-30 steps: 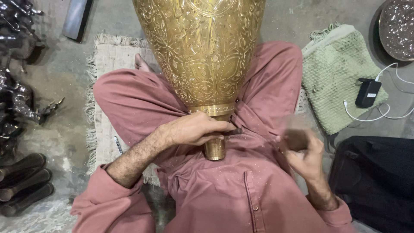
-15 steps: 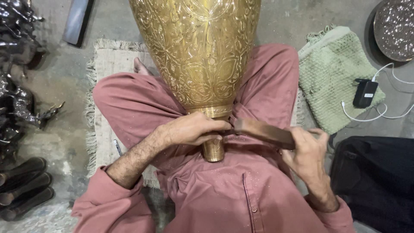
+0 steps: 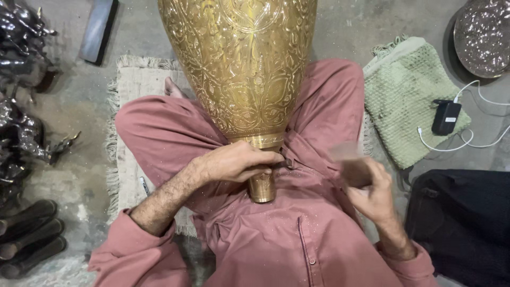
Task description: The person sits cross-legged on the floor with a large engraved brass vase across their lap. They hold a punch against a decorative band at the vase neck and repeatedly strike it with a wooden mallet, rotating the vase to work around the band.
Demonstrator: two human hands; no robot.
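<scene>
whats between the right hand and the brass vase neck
In the head view, only the pink cloth of the person's garment lies between the right hand and the brass vase; the left hand grips the neck.

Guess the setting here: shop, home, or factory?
Probably a small metalcraft workshop, worked on the floor. An engraved brass vase lies across the person's lap, dark metal figurines stand on the bare concrete floor, and a hammered metal tray lies nearby.
</scene>
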